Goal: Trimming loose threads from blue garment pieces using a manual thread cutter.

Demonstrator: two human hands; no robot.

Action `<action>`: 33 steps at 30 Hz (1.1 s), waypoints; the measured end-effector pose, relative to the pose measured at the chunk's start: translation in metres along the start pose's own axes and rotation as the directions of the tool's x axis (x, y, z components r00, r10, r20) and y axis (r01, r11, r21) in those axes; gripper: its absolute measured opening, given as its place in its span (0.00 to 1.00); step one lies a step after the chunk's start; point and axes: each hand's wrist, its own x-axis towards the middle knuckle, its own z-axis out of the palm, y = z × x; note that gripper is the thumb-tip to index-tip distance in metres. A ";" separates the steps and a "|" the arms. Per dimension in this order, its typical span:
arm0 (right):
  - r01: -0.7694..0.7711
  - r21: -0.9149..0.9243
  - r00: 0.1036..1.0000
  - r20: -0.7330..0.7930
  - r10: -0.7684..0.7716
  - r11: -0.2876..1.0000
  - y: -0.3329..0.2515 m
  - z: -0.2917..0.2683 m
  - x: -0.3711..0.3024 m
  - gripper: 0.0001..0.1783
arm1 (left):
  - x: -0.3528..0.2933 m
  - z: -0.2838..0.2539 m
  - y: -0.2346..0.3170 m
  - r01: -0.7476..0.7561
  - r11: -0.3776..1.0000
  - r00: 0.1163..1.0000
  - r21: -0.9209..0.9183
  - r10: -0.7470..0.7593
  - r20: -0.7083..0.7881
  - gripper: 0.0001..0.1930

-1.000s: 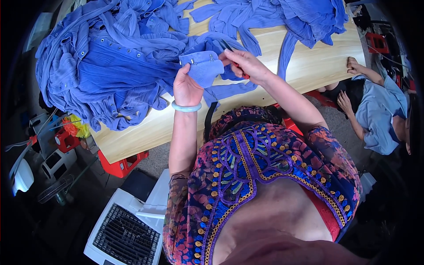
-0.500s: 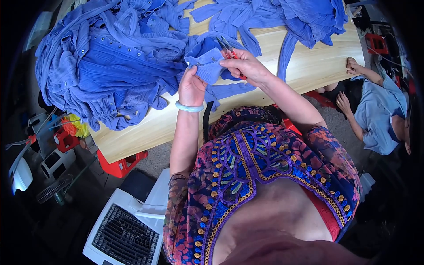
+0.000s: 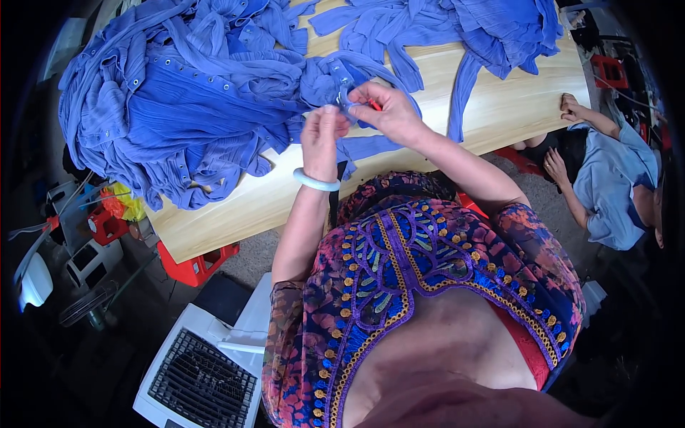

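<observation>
My left hand, with a pale bangle at the wrist, is closed with its fingertips on an edge of a blue ribbed garment. Close against it, my right hand also pinches the cloth. Red-handled snips sit in the right palm; only a bit of the handle shows, and the blades are hard to make out. The fingers cover most of the cloth between the hands, and it is slightly blurred.
A large pile of blue garments with metal eyelets covers the wooden table's left. More blue garments lie at the far right. Red stools stand beneath and around. A co-worker sits at right; a white machine is at lower left.
My hands have come closer together. The cloth flap that was spread between them is now bunched and mostly hidden. The snips' blades, which pointed up and away, no longer show clearly.
</observation>
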 end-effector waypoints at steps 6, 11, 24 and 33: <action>-0.131 0.194 0.991 0.061 0.121 0.972 0.003 0.019 -0.009 0.09 | -0.003 0.007 -0.007 0.016 0.963 0.999 -0.269 -0.007 0.037 0.10; -0.142 0.293 0.989 0.087 0.122 0.946 0.001 0.018 -0.009 0.10 | 0.009 -0.007 -0.015 0.048 0.934 0.998 -0.354 -0.032 0.050 0.10; 0.162 -0.019 0.972 0.178 -0.156 0.987 -0.040 -0.010 0.018 0.14 | -0.010 -0.019 0.031 0.088 0.963 0.931 -0.256 0.012 0.364 0.17; -0.060 -0.043 0.886 0.458 0.073 0.997 -0.035 -0.019 0.025 0.15 | -0.018 -0.032 0.047 0.178 0.899 0.911 -0.399 0.003 0.413 0.16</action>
